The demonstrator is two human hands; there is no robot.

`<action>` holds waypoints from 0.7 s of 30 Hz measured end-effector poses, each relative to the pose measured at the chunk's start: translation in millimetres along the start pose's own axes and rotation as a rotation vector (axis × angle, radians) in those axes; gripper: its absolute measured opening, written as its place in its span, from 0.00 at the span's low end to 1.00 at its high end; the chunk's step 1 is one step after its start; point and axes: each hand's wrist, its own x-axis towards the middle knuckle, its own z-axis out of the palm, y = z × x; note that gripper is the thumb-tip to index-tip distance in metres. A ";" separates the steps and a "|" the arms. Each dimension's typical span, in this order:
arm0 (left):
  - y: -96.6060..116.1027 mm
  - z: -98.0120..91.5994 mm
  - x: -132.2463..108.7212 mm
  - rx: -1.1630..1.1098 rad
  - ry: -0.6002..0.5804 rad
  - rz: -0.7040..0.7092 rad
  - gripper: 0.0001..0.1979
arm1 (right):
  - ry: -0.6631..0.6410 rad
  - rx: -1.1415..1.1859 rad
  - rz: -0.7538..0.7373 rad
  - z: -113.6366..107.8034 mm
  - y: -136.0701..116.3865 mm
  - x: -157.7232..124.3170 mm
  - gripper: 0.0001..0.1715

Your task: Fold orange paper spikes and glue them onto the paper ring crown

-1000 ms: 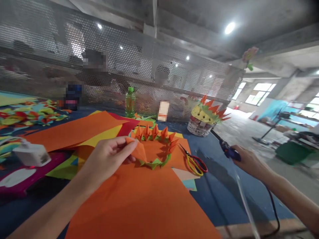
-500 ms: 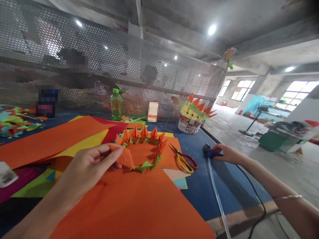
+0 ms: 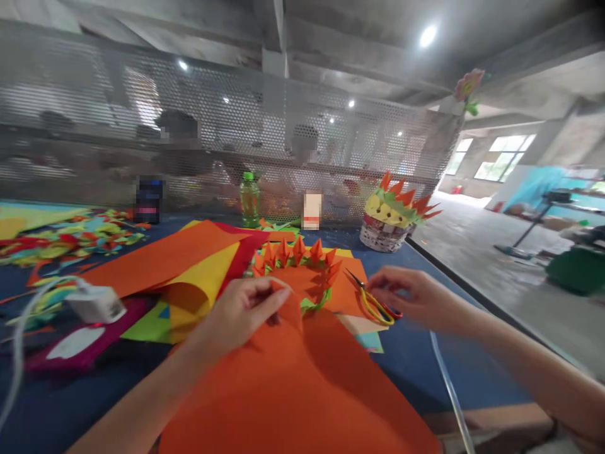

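Left hand (image 3: 239, 315) pinching 1 orange paper piece (image 3: 290, 309). Right hand (image 3: 416, 295) at 1 pair of scissors (image 3: 373, 308), grip unclear. 1 bottle (image 3: 249, 203), bench (image 3: 409, 359) far edge.

Matt paper is set against shiny plastic, pierced metal and bare concrete.
A smooth, matt paper finish is shown by the large orange sheet (image 3: 293, 391), the yellow sheet (image 3: 203, 274) and the folded orange piece (image 3: 290, 309); on the pointed ring (image 3: 299, 253), paper is creased into crisp facets. Dark metal blades are joined to glossy, plastic-looking handles on the scissors (image 3: 375, 309). Clear, shiny plastic is seen in the bottle (image 3: 249, 205) and the rod (image 3: 451, 384), smooth white plastic on the charger (image 3: 97, 304). The tabletop (image 3: 472, 366) is faced in matt blue. The screen (image 3: 227, 88) is made of perforated metal; the concrete floor (image 3: 482, 258) is given a dull sheen.
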 end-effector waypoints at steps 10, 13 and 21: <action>19.9 13.6 0.2 0.120 -0.202 0.193 0.12 | -0.143 0.297 -0.086 63.5 -57.7 43.4 0.21; 23.0 14.3 4.3 0.156 -0.211 0.220 0.12 | -0.146 0.313 -0.111 63.3 -58.7 44.0 0.15; 13.6 11.8 20.4 0.176 -0.257 0.224 0.13 | -0.243 0.362 -0.104 46.6 -55.0 43.6 0.28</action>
